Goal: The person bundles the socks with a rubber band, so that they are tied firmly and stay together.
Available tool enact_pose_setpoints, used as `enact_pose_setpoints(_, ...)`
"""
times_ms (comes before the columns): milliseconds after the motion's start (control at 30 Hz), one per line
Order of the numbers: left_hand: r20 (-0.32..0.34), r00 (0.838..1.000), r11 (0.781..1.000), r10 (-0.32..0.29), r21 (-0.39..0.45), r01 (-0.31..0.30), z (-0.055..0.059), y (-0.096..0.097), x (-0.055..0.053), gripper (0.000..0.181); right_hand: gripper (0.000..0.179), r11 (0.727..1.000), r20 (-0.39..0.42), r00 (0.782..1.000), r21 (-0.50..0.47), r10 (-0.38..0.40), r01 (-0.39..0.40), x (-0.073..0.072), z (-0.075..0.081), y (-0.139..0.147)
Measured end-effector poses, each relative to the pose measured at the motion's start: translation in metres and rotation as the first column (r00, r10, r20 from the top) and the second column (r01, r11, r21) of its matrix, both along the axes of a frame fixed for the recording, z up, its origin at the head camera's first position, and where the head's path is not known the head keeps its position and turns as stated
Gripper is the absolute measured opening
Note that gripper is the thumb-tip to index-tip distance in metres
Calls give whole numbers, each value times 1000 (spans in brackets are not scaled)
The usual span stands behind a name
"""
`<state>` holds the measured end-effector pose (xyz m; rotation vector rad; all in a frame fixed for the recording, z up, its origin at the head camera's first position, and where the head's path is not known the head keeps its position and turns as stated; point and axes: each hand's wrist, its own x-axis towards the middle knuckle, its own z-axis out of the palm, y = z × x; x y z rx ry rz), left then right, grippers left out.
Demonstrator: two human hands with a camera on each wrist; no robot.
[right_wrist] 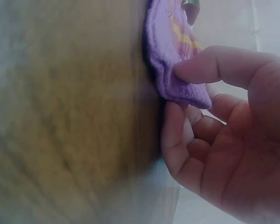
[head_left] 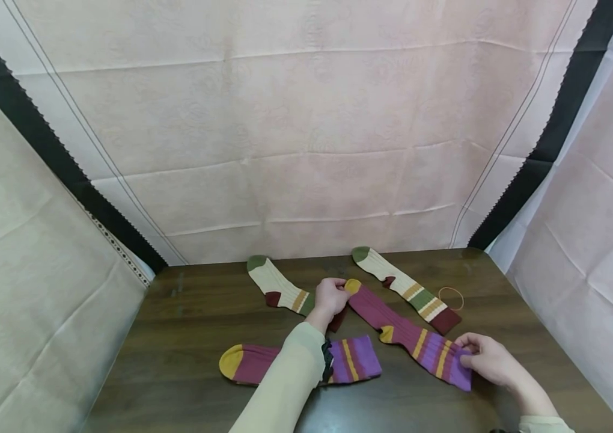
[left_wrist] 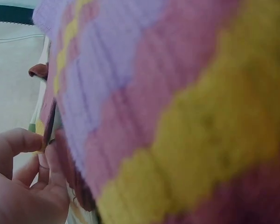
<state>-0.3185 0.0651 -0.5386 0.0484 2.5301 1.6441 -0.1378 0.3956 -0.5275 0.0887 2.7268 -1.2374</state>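
Note:
A purple sock with yellow toe, heel and stripes [head_left: 401,328] lies slantwise on the table between my hands. My left hand [head_left: 329,299] pinches its toe end between thumb and fingers. At the other end, my right hand [head_left: 487,358] pinches the purple cuff [right_wrist: 186,91], thumb on top and fingers beneath. A second purple sock [head_left: 359,359] lies crosswise under my left forearm, its middle hidden; its stripes [left_wrist: 130,93] fill most of the left wrist view, blurred.
A cream sock with green toe [head_left: 285,288] lies partly behind my left hand. Another cream sock [head_left: 404,285] slants beyond the held sock, with a thin rubber band [head_left: 451,298] by its cuff. Pale cloth walls [head_left: 306,150] surround the brown wooden table [head_left: 187,337].

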Motion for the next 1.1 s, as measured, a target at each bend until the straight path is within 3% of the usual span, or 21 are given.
enact_pose_setpoints(200,61,998,997,9,71,-14,5,-3,2,20,23,997,-8,999,63,-33,33,-2,4,-2)
enact_pose_setpoints(433,88,996,994,14,107,-23,5,-6,2,12,23,995,34,997,-68,-74,76,-2,4,-3)
enact_pose_setpoints(633,69,997,994,-27,112,19,10,-8,2,13,18,994,13,996,-54,-91,91,-3,3,-1)
enact_pose_setpoints(767,31,999,996,-44,84,41,16,-11,2,14,19,991,9,997,-107,-77,77,-3,4,0)
enact_pose_setpoints(967,0,999,994,-50,102,50,18,-15,0,13,27,970,-1,993,-213,-118,115,-3,5,-1)
enact_pose_setpoints(1100,-10,995,991,-96,98,97,20,-20,0,17,36,978,-66,991,-178,-120,107,-3,6,0)
